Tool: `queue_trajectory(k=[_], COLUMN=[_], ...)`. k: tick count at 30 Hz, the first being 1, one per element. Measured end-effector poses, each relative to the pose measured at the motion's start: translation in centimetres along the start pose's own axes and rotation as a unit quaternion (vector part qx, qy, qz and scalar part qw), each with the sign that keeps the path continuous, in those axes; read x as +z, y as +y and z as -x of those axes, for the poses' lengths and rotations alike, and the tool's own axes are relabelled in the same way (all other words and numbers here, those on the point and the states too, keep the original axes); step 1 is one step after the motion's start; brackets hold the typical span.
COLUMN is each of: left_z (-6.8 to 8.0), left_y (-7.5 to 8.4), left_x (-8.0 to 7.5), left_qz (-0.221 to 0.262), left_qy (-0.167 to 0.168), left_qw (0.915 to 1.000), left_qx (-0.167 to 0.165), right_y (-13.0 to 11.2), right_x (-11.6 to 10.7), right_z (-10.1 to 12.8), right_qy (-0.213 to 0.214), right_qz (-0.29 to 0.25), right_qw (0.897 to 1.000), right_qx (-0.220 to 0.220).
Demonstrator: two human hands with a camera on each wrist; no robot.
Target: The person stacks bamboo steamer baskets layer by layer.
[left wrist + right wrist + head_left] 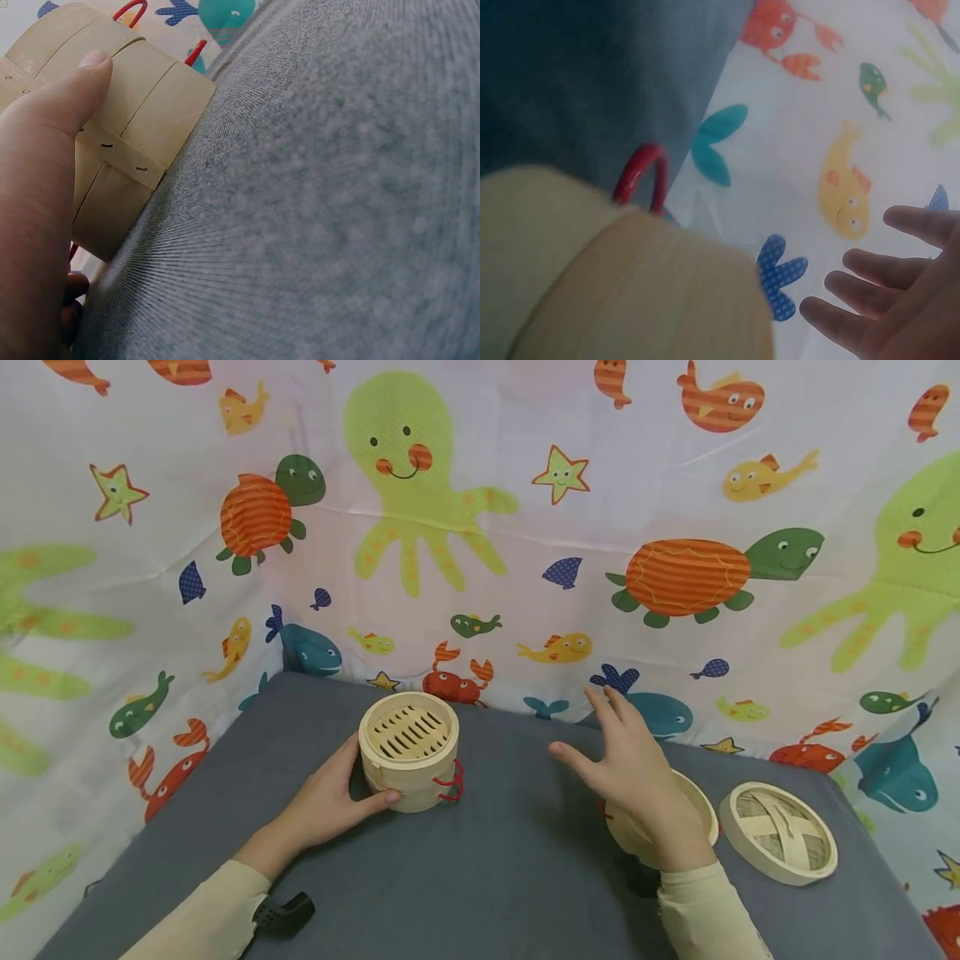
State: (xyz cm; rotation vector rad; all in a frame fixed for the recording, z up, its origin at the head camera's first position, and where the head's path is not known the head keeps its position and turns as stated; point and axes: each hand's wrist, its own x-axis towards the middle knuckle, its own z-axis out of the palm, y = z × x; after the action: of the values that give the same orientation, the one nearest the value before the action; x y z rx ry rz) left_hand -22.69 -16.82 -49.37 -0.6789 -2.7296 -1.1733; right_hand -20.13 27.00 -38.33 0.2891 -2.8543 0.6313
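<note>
And here's the left hand [330,797], clamped on a round, pale bamboo steamer stack [408,777] with a slotted top! Thumb across the near side, fingers round the left flank and partly hidden behind. The stack is upright on the dark grey cloth-covered table [495,868], left of centre and near the far edge, where the printed white curtain [495,535] begins. Red cord loops [453,781] stick out on its right side, with open cloth beyond them.

Over to the right hand [630,764]: fingers extended and apart, thumb held out to the side, and nothing in its grasp! It hangs in front of a round, pale bamboo basket [625,839], wrist across the middle, so much of that basket is covered; whether they touch, I can't tell. A broad lane of grey runs between this hand and the stack, the widest room here.

Just beside the basket, on its right, sits a round bamboo lid [787,843] with crossed straps, close to the table's slanting right edge: tight quarters over there! Down by the left cream sleeve [206,914], a black curved piece [288,912] juts out over the near cloth.
</note>
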Motion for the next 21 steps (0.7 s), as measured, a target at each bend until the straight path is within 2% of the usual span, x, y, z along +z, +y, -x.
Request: queue_trajectory(k=[9,21], left_z=[0.1,0.1], left_y=[-0.1,-0.1], left_x=[0.2,0.1], left_qz=[-0.001,0.003], left_qy=[-0.001,-0.001], left_qw=[1.0,1.0], left_qx=[-0.004,-0.006], right_y=[1.5,3.0], right_x=[-1.1,-1.1], right_z=[1.3,3.1], right_qy=[-0.013,0.003], right_qz=[0.017,0.03], right_qw=[1.0,1.0], right_qx=[0.007,0.004])
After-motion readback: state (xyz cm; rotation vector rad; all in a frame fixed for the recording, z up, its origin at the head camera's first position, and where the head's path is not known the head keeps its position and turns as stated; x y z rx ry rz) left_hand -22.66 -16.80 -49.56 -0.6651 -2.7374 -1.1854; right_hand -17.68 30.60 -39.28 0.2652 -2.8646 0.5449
